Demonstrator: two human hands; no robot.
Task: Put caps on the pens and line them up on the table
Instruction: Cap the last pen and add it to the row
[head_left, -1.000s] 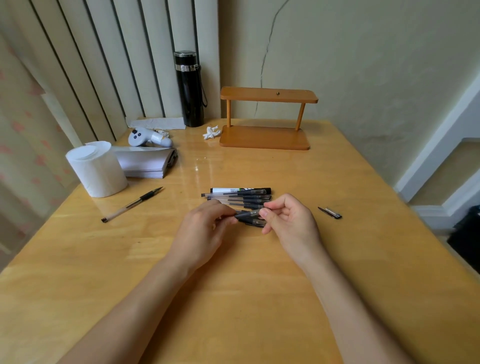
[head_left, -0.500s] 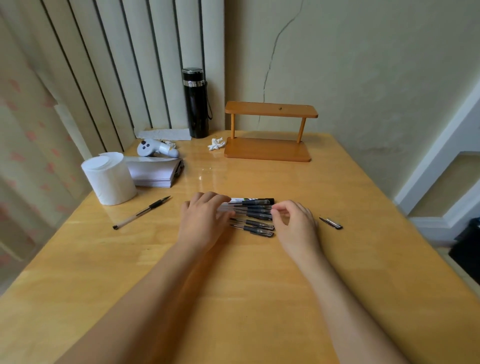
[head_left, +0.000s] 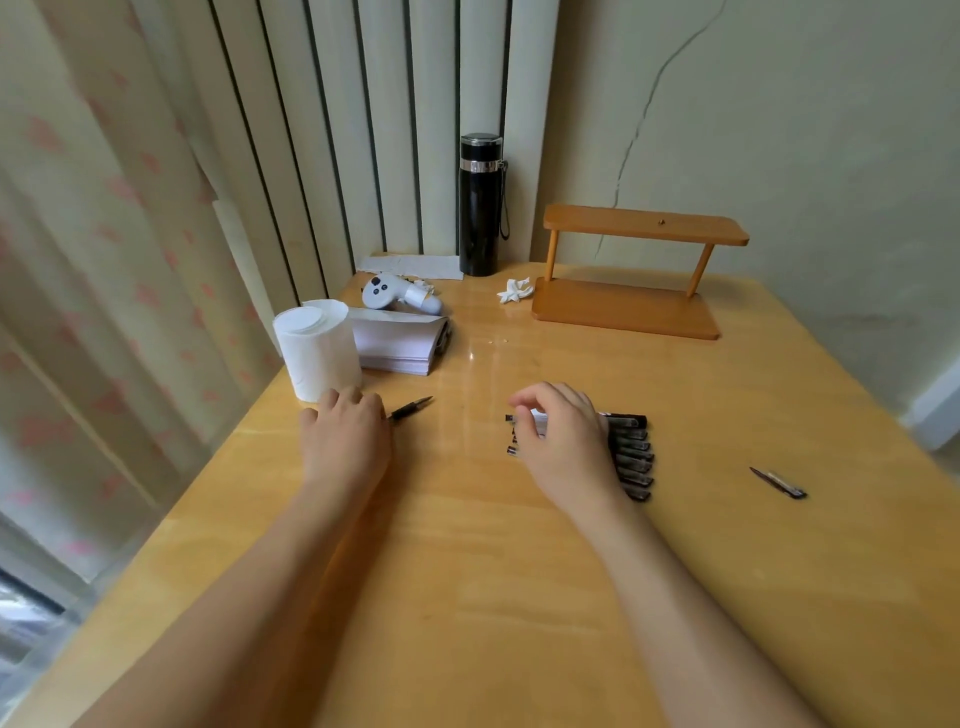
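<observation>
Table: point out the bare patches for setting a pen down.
Free: the table's near half around both forearms, and the strip between the pen row and loose cap. Crowded: the far left corner, with tissue roll, paper stack and controller.

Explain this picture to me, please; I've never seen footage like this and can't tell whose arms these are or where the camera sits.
The camera is worn on a person's head, looking down at their own bare arms. The left hand covers the back end of an uncapped pen; whether it grips it is unclear. The right hand rests over a row of capped pens. One loose cap lies to the right. Further back on the table: a paper roll, paper stack, flask and wooden shelf.
</observation>
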